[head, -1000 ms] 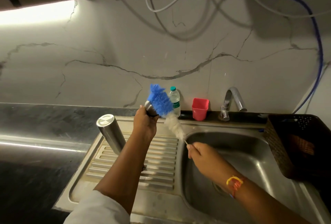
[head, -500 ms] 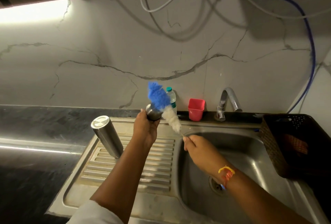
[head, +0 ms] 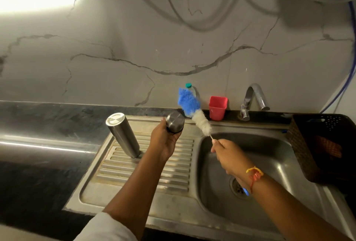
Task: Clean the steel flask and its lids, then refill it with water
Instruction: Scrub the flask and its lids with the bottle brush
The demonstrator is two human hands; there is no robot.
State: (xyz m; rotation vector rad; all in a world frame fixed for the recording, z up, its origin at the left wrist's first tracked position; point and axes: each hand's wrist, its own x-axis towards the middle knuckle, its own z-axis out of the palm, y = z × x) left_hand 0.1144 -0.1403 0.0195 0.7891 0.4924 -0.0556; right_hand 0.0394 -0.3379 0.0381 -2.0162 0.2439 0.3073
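Observation:
The steel flask stands upside down on the ribbed draining board, left of my arms. My left hand grips a round steel lid above the board. My right hand holds the thin handle of a bottle brush with blue and white bristles. The brush points up and left, its bristles just right of the lid and apart from it.
The sink basin with its drain lies under my right hand, the tap behind it. A red cup and a small plastic bottle stand on the back ledge. A dark basket sits right of the basin.
The brush bristles have come off the lid and shifted right. My left hand has turned the lid so its flat steel face shows.

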